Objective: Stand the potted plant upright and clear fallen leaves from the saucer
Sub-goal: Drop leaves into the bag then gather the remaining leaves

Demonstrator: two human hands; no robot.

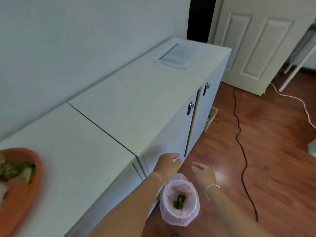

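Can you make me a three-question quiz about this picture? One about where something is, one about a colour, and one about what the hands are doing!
1. Where is the bin with the pink bag?
A. On the cabinet
B. On the floor below the hands
C. By the door

2. What colour is the saucer?
A. Orange
B. Blue
C. Black

3. What are the left hand and right hand holding?
A. A leaf each
B. The papers
C. Nothing visible

Answers: 1 B, it stands on the wooden floor beneath the hands. 2 A, its rim is orange. 3 C, both hover open above the bin.
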